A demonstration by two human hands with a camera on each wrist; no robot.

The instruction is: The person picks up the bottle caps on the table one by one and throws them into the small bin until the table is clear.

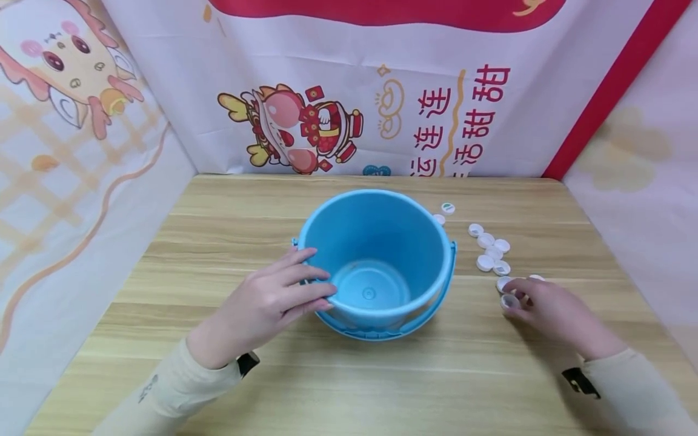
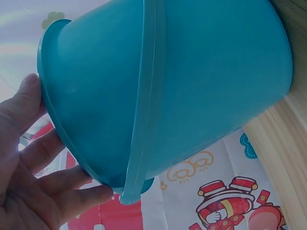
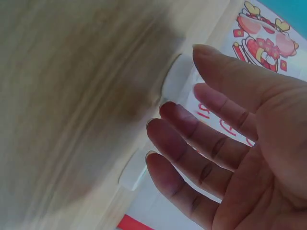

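A light blue bucket (image 1: 373,248), its inside bare, stands upright on the wooden table. My left hand (image 1: 272,297) rests on the left side of its rim with the fingers fairly straight. In the left wrist view, the fingertips and thumb (image 2: 31,91) lie along the rim. My right hand (image 1: 556,312) is low over the table at the right, fingers loosely bent and apart. A white bottle cap (image 1: 510,301) lies by its thumb, and another cap (image 1: 503,284) is at its fingers. The right wrist view shows one cap (image 3: 177,79) close to the thumb tip, not pinched.
Several white caps (image 1: 485,263) lie in a loose line right of the bucket, and two (image 1: 448,208) more lie behind its rim. The bucket's handle (image 1: 376,334) hangs down on the near side. Printed cloth (image 1: 338,54) borders the table at back and sides.
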